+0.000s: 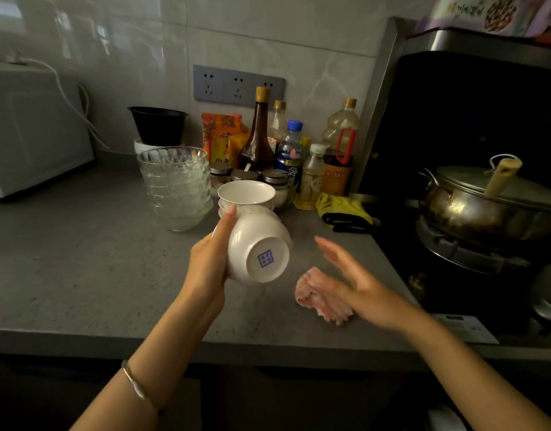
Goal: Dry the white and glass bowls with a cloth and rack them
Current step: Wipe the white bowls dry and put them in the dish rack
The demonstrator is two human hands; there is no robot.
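**Q:** Where is the white bowl [258, 250], and what holds it?

**A:** It is held above the grey counter [81, 259], tipped so that its foot ring and a blue square mark face the camera. The left hand [210, 259] grips it from 9 o'clock, with the fingers curled along the wall towards the rim. A bracelet [137, 385] sits on that wrist.

**Q:** And the right hand [352, 278]?

**A:** It is at 3 to 4 o'clock from the bowl and apart from it. The fingers are straight and slightly spread, and they are motion-blurred. It grasps nothing. A pink cloth [317, 298] lies bunched on the counter under the palm, but contact between them cannot be judged.

**Q:** Where are the other bowls?

**A:** With the held bowl as the centre, a stack of white bowls [246, 195] stands upright at 12 o'clock, just behind it. A stack of glass bowls [176, 188] stands at 10 to 11 o'clock, just beside the white stack.

**Q:** What else is on the counter?

**A:** Bottles [299, 150] are grouped against the wall at 12 to 1 o'clock. A yellow cloth [345, 209] lies at 2 o'clock, and a lidded wok [492, 200] sits on the hob at 3 o'clock. A microwave [34, 129] stands at 10 o'clock, well apart.
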